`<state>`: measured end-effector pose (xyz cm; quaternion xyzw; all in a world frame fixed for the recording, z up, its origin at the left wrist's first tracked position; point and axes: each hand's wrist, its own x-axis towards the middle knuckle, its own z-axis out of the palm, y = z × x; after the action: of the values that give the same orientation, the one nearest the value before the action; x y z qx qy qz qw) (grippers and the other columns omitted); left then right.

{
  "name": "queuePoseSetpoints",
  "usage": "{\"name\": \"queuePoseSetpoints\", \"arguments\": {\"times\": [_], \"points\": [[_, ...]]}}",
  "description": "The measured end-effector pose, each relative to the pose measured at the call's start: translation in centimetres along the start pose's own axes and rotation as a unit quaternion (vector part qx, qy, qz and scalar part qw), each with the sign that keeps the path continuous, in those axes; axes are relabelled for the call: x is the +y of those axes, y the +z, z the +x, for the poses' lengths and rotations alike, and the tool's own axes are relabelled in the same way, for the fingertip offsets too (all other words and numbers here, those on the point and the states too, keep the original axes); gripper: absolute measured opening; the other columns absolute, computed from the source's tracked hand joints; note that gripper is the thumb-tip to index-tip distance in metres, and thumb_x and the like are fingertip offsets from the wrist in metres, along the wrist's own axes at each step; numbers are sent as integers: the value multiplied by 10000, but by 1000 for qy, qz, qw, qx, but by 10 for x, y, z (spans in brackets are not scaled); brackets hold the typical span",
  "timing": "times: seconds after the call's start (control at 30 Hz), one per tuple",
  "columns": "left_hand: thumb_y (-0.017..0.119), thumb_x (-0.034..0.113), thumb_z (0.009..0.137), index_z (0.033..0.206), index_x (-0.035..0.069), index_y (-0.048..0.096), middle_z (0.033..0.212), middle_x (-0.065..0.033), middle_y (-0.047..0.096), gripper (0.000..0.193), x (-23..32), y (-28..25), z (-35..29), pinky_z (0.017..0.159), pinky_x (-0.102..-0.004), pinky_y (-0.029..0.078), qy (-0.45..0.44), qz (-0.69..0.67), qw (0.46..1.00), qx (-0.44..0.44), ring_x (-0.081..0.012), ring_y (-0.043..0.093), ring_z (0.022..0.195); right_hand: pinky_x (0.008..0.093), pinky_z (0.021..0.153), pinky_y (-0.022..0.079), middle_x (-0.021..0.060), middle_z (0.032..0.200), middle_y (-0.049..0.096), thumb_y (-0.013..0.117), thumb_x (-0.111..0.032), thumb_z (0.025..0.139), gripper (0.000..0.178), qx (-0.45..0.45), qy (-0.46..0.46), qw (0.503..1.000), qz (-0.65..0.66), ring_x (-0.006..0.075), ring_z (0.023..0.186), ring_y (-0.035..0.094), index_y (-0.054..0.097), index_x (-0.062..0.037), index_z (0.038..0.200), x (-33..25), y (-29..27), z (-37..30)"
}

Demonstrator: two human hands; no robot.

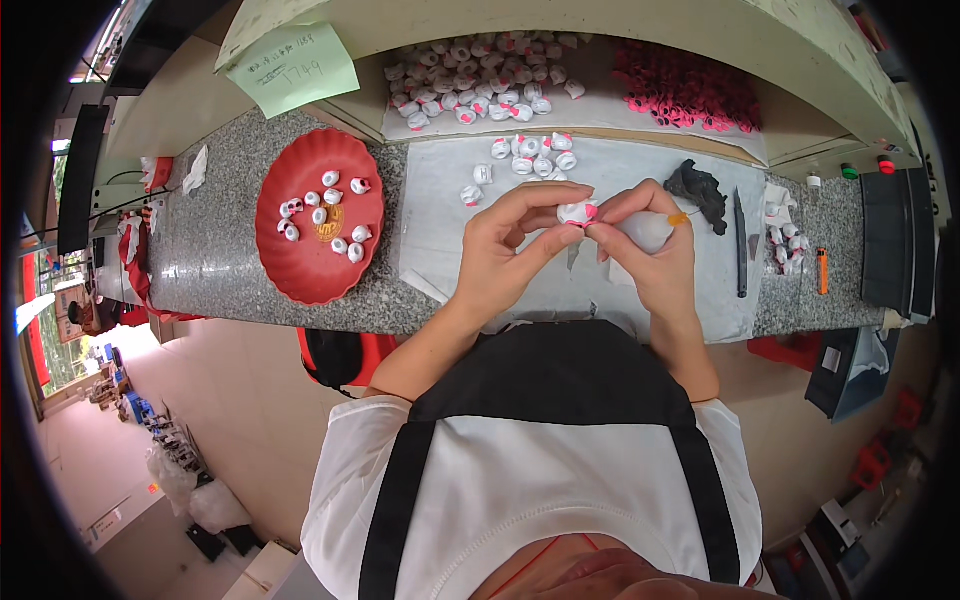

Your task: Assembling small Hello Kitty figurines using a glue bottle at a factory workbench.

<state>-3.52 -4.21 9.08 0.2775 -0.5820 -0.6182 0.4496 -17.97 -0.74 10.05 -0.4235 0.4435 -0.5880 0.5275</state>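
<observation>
Your left hand pinches a small white figurine with pink trim between thumb and fingertips, above the pale grey mat on the speckled granite counter. Your right hand is closed around a soft white squeeze bottle with an orange tip, its fingertips touching the same figurine. More glossy, rounded figurines lie loose just beyond your hands, in a heap on the shelf tray, and on the scalloped red plate at left. A light green paper note, square and handwritten, hangs off the shelf edge above the plate. A crumpled black lump sits right of your hands.
</observation>
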Motion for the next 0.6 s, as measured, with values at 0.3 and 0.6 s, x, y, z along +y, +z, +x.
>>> {"name": "queuePoseSetpoints", "arguments": {"times": [0.3,0.6], "points": [[525,-22,729,973,-38,486,990,-121,513,248,9,-3,-6,790,-253,386,-48,-171,984,-2,-153,485,918,187,447,392,85,732,532,597,51,638,313,-41,-24,999,-2,91,566,484,454,23,915,-1,7,-5],[544,13,728,956,-23,504,956,-112,535,234,4,-5,-13,797,-272,382,4,-89,996,-24,-161,497,899,217,444,416,132,814,543,606,17,646,262,-75,10,997,36,133,588,523,501,44,884,4,2,-6]]}}
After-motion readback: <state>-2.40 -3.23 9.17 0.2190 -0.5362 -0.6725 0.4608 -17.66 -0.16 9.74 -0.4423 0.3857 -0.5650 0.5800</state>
